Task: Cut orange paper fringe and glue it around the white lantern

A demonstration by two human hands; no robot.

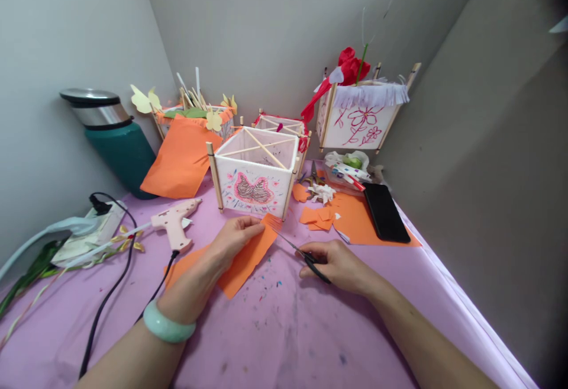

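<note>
My left hand (233, 236) pinches the top edge of an orange paper sheet (243, 264) lying on the purple tablecloth. A pale green bangle (167, 325) sits on that wrist. My right hand (339, 264) is closed on a pair of black-handled scissors (302, 253), whose thin blades point up-left to the paper's upper right corner. Just behind the paper stands a white paper lantern (255, 179) with wooden stick posts and a pink butterfly drawn on its front.
A pink glue gun (175, 223) with a black cord lies left of the paper. Orange scraps (319, 217) and a black phone (385, 212) lie at right. More lanterns (361, 113), markers, a teal flask (118, 140) and a power strip (95, 226) line the back and left.
</note>
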